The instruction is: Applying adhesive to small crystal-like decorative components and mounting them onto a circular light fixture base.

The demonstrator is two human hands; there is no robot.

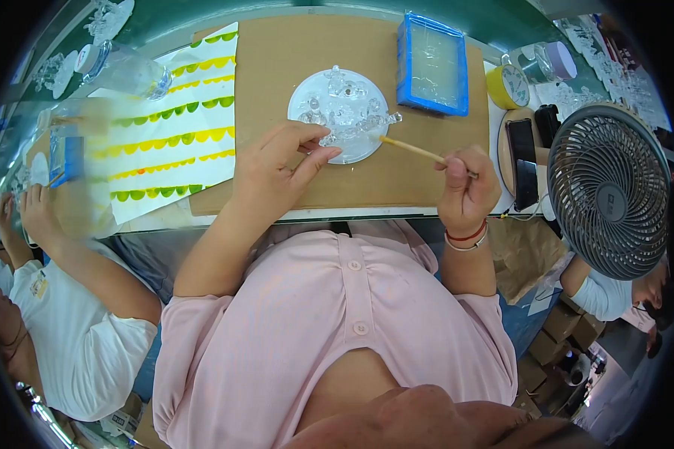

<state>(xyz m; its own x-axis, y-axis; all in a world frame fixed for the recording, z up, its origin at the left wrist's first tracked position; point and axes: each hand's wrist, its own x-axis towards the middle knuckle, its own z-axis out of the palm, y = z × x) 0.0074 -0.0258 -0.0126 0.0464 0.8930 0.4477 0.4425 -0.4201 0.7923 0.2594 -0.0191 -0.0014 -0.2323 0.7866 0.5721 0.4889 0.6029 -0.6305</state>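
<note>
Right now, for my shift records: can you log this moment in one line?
left hand: pinching clear piece | right hand: holding thin stick, tip close by | white plate: beneath, bearing clear bits | blue tray: right of plate

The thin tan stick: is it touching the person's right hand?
Touching. The head view shows the right hand pinching the thin tan stick near one end, between thumb and fingers, without visible gap.

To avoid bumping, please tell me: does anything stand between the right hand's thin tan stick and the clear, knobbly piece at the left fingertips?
Nothing visible stands between the thin tan stick and the clear, knobbly piece; whether they touch is unclear.
</note>
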